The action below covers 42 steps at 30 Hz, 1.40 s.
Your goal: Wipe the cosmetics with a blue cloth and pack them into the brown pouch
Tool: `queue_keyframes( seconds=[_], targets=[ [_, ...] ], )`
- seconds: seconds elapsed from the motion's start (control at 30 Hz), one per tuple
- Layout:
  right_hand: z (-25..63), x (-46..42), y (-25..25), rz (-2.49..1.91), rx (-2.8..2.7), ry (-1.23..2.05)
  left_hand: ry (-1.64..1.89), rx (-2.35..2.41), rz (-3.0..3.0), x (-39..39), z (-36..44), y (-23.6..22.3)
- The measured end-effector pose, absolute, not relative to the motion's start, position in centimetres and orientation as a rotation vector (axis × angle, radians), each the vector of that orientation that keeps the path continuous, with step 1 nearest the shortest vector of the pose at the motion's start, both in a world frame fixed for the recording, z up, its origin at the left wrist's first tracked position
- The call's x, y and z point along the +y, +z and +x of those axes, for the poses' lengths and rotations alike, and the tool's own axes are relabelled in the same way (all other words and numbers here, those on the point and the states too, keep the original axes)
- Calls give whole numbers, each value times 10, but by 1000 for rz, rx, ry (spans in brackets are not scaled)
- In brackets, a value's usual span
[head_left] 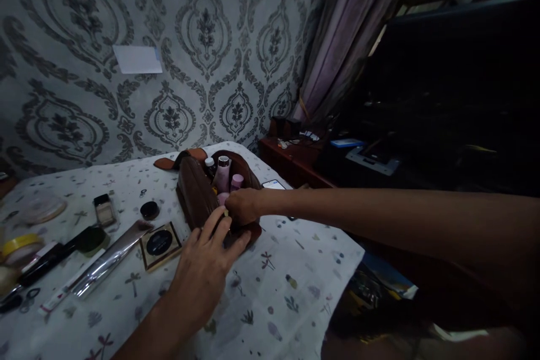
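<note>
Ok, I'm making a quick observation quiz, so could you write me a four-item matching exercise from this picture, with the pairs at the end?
1. Brown leather bag
2. White rectangular card
3. Small round black lid
4. Purple fabric curtain

A. Hanging in folds
B. Between the black-capped glass bottle and the bag
C. Open, a pinkish cylindrical bottle inside
D. On the grey patterned wall

Pairs: 1-C, 2-D, 3-B, 4-A

Bare left hand point(205, 267): slender fingers, narrow wrist, bare left forearm point(152, 323) cropped at 7 o'clock. Bare right hand point(243, 206): long, smooth bare right arm point(320, 205), cropped at 3 o'clock.
</note>
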State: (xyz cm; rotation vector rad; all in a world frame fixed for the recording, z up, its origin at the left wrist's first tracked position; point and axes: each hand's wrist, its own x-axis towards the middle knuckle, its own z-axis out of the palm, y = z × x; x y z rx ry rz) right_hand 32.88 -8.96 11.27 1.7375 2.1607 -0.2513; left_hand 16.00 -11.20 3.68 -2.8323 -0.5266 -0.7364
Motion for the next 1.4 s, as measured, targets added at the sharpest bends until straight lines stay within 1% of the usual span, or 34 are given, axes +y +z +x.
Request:
queue_keyframes(
  seconds=[0.1,0.3,0.4,0.57,0.77,1.03,1.13,1.2,1.3,1.4],
  targets=[
    [330,-93,120,1646,2140,-195,-716,-532,-2839,-113,159,38],
    [347,-98,141,1375,2301,182,-725,-540,-2863,-113,159,37],
    [356,-107,148,1306,2278,268,-723,-533,-2883,-111,160,35],
    [359,-119,151,1299,2296,275,-693,-509,-2897,-110,159,35],
    [353,-109,136,1272,2343,286,-671,-505,-2903,-110,159,36],
    [354,-111,133,1260,2370,130,-646,-518,-2974,-112,155,46],
    [356,-113,128,1337,2455,112,-624,-498,-3008,-110,153,50],
    [355,-117,124,1515,2506,67,-635,-480,-3025,-109,149,49],
    [347,-127,121,1896,2575,-28,-785,-398,-3036,-106,138,45],
    [330,-145,118,2138,2785,8,-948,-472,-3015,-101,119,36]
  ],
)
